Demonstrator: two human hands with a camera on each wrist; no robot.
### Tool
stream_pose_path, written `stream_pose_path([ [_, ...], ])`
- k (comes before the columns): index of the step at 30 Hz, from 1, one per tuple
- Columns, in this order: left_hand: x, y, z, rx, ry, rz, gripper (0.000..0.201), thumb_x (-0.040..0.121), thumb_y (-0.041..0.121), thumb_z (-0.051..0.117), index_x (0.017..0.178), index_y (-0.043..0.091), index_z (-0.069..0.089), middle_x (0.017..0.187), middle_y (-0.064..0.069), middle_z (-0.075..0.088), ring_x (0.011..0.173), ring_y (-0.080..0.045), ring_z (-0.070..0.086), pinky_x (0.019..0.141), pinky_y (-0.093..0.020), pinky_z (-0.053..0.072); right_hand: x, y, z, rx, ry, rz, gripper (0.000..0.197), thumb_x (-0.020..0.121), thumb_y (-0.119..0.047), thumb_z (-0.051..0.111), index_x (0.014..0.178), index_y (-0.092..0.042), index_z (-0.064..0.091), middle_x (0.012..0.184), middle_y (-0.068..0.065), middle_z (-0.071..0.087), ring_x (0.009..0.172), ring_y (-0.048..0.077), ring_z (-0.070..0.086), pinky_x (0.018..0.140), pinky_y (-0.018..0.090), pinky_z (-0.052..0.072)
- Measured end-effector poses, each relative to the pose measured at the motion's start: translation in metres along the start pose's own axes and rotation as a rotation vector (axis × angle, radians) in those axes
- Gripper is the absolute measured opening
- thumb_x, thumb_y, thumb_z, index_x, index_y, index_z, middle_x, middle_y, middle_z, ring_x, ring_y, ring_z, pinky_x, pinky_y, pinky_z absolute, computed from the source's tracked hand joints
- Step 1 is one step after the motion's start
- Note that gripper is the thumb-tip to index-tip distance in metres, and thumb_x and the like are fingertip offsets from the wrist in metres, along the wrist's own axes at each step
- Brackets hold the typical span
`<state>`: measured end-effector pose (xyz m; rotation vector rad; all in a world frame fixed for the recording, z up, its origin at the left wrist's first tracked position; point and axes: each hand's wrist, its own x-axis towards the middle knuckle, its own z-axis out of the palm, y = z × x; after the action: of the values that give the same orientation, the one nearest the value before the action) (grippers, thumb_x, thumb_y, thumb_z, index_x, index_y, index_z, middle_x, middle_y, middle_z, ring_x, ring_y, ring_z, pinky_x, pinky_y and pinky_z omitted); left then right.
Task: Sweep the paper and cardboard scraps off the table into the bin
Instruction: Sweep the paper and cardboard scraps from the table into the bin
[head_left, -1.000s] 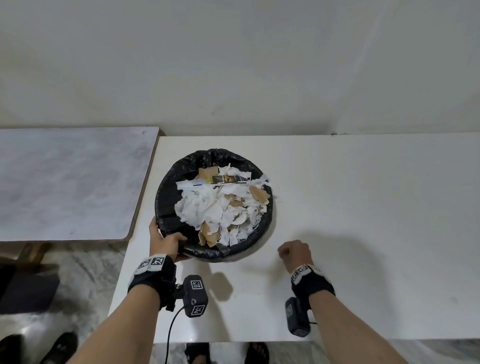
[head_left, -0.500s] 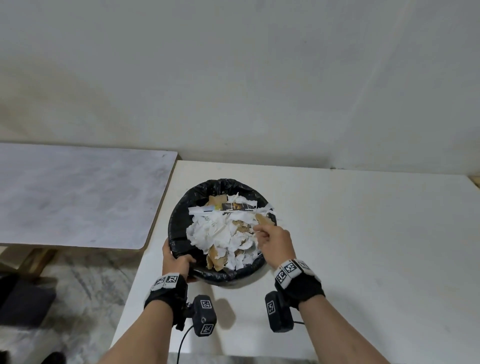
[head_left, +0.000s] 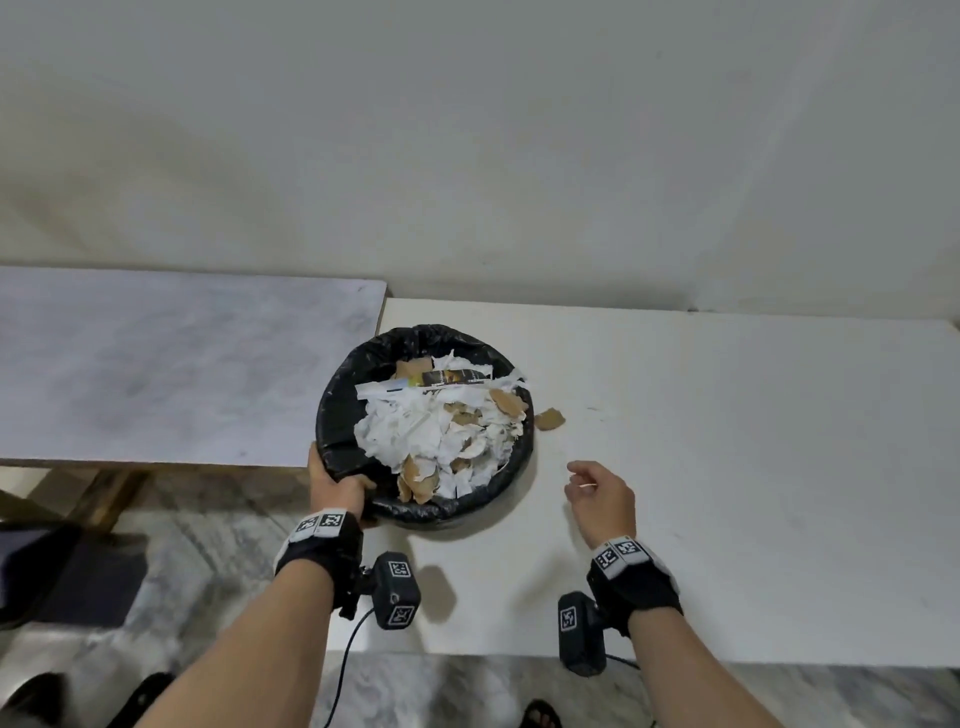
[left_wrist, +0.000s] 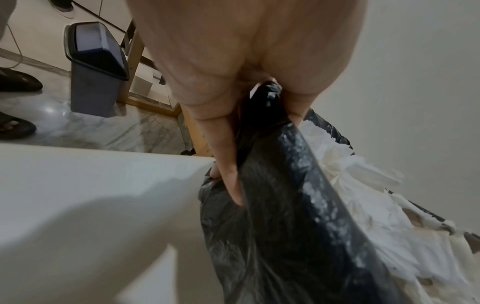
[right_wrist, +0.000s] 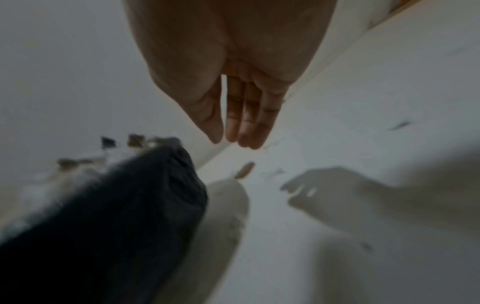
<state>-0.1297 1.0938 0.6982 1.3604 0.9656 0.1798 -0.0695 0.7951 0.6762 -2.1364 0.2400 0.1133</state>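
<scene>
A left hand (head_left: 335, 486) grips the rim of a round black-lined bin (head_left: 343, 395) heaped with white paper and brown cardboard scraps (head_left: 431, 426). One brown cardboard scrap (head_left: 549, 419) lies beside it on the white table (head_left: 727, 467); the empty, loosely open right hand (head_left: 602, 496) should pinch it cleanly.

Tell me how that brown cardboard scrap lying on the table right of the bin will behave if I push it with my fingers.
The cardboard scrap looks small, thin and flat, so it is probably very light and should slide easily on the smooth white table. Its torn edges suggest it may bend rather than stay stiff. Lying flat, it will likely be hard to pinch; sweeping toward the bin seems easier.
</scene>
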Motion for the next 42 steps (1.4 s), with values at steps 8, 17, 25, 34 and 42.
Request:
stream_pose_path([
  [8, 0.017, -0.017, -0.016, -0.007, -0.030, 0.023, 0.085, 0.073, -0.018, 0.047, 0.132, 0.042, 0.045, 0.111, -0.007, 0.060, 0.099, -0.044, 0.062, 0.064, -0.070, 0.054, -0.061, 0.089, 0.041, -0.482, -0.357, 0.159, 0.052, 0.086, -0.018, 0.063, 0.136, -0.019, 0.048, 0.132, 0.007, 0.046, 0.120, 0.024, 0.052, 0.097, 0.028, 0.041],
  [17, 0.026, -0.038, -0.017, 0.009, -0.084, 0.046, 0.086, 0.071, -0.017, 0.050, 0.123, 0.051, 0.049, 0.104, 0.002, 0.063, 0.105, -0.043, 0.062, 0.076, -0.068, 0.054, -0.067, 0.082, 0.073, -0.636, -0.281, 0.073, 0.025, 0.088, -0.016, 0.055, 0.106, -0.002, 0.064, 0.116, 0.015, 0.055, 0.106, 0.031, 0.057, 0.086, 0.031, 0.045],
  [25, 0.026, -0.037, -0.013, -0.001, -0.120, 0.020, 0.088, 0.075, -0.017, 0.048, 0.140, 0.043, 0.043, 0.118, -0.003, 0.058, 0.093, -0.037, 0.060, 0.061, -0.048, 0.058, -0.068, 0.083, 0.078, -0.543, -0.207, 0.094, 0.024, 0.083, 0.001, 0.047, 0.089, -0.005, 0.070, 0.099, 0.014, 0.067, 0.092, 0.032, 0.063, 0.075, 0.030, 0.046],
  [34, 0.022, -0.031, 0.006, 0.023, -0.141, -0.003, 0.087, 0.078, -0.017, 0.051, 0.140, 0.044, 0.042, 0.120, -0.002, 0.057, 0.081, -0.028, 0.061, 0.051, -0.043, 0.057, -0.044, 0.109, 0.015, -0.168, 0.094, 0.301, 0.028, 0.082, 0.008, 0.051, 0.080, -0.010, 0.074, 0.083, 0.018, 0.072, 0.085, 0.034, 0.069, 0.077, 0.033, 0.056],
  [42, 0.007, -0.027, 0.069, 0.032, -0.213, -0.022, 0.085, 0.083, -0.016, 0.050, 0.146, 0.039, 0.037, 0.118, -0.003, 0.053, 0.076, -0.026, 0.059, 0.040, -0.041, 0.056, 0.003, 0.137, -0.047, -0.233, 0.251, 0.408, 0.034, 0.085, -0.012, 0.065, 0.119, -0.010, 0.063, 0.122, 0.015, 0.057, 0.106, 0.030, 0.060, 0.086, 0.030, 0.046],
])
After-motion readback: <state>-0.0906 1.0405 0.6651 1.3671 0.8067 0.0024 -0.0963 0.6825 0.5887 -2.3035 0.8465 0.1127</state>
